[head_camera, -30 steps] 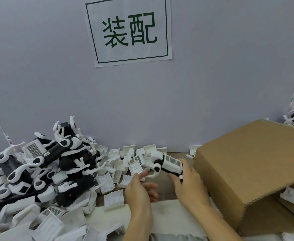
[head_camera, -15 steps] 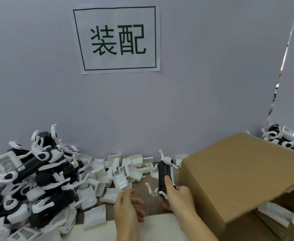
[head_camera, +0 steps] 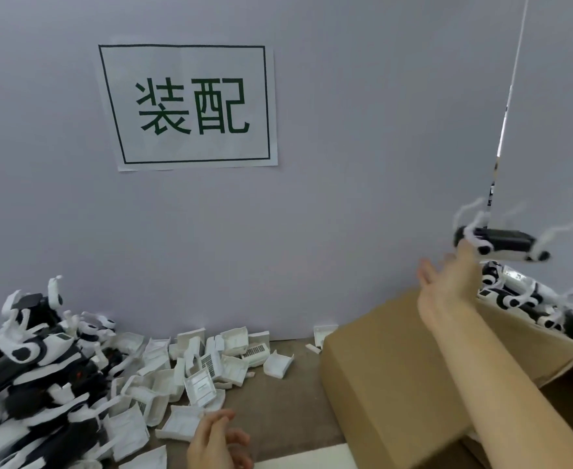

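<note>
A black-and-white assembled device (head_camera: 505, 243) with white curved arms is blurred in the air at the upper right, just past my right hand's fingertips. My right hand (head_camera: 447, 292) reaches up and right over the cardboard box (head_camera: 380, 374) with straight, spread fingers that curl round nothing. Whether a fingertip still touches the device cannot be told. Below the device, behind the box, lies a pile of similar devices (head_camera: 532, 299). Low in the middle, my left hand (head_camera: 217, 445) hovers above the table, its fingers loosely curled and holding nothing.
A large heap of black-and-white devices (head_camera: 35, 367) fills the left side. Several loose white plastic covers (head_camera: 210, 363) lie along the grey wall. A paper sign (head_camera: 190, 106) hangs on the wall. A white mat (head_camera: 312, 460) lies at the near edge.
My right hand has swung the device from in front of me up and to the right over the box and opened its fingers. My left hand has let go and dropped back.
</note>
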The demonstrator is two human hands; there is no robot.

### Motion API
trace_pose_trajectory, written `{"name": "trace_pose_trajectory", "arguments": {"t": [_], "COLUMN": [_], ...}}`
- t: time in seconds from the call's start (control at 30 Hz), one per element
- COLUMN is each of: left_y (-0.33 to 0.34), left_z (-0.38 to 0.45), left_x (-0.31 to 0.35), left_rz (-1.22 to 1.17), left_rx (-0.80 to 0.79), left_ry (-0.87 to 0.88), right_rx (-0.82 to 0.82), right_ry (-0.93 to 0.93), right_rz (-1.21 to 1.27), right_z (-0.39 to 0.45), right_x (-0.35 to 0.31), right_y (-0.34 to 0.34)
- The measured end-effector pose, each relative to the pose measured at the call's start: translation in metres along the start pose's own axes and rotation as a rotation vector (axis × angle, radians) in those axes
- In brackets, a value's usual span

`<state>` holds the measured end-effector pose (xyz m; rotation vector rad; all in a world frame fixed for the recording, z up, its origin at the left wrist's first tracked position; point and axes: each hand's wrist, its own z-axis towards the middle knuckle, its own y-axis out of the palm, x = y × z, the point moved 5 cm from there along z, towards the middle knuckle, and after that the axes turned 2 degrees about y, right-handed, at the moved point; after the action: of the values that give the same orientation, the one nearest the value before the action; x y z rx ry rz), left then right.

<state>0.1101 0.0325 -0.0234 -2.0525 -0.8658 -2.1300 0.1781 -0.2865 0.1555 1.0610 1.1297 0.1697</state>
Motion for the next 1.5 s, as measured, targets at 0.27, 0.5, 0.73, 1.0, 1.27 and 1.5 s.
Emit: {"name": "trace_pose_trajectory", "arguments": {"t": [0.27,0.5,0.73,1.0,1.27,1.5], "left_y": [0.0,0.0,0.016,-0.038,-0.074,-0.073], "left_z": [0.008,0.007,0.024,0.096,0.108,0.101], "left_x": [-0.01,0.006,0.081,0.204,0.222,0.249], "left_rz": [0.143,0.768,1.449,2.628,2.705,2.55], "left_rx": [-0.011,-0.073,-0.24,-0.197,-0.394,-0.452], "left_ry": [0.007,0.287,0.67,0.627,0.128,0.29], "right_rx": [-0.315,-0.66,-0.724,-0.744,-0.742,-0.753], "right_ry": [-0.088,-0.166,0.047,0.097,0.075,0.084], "right_rz": [-0.674,-1.024,-1.248,-1.289,-1.282,-1.287], "right_z": [-0.065,-0.141,-0.14,-0.138,-0.139,-0.139], "right_x": [0.095,0.173,0.201,0.203,0.207,0.207], "right_y": [-0.028,-0.035,-0.048,-0.051,-0.053,-0.054]}}
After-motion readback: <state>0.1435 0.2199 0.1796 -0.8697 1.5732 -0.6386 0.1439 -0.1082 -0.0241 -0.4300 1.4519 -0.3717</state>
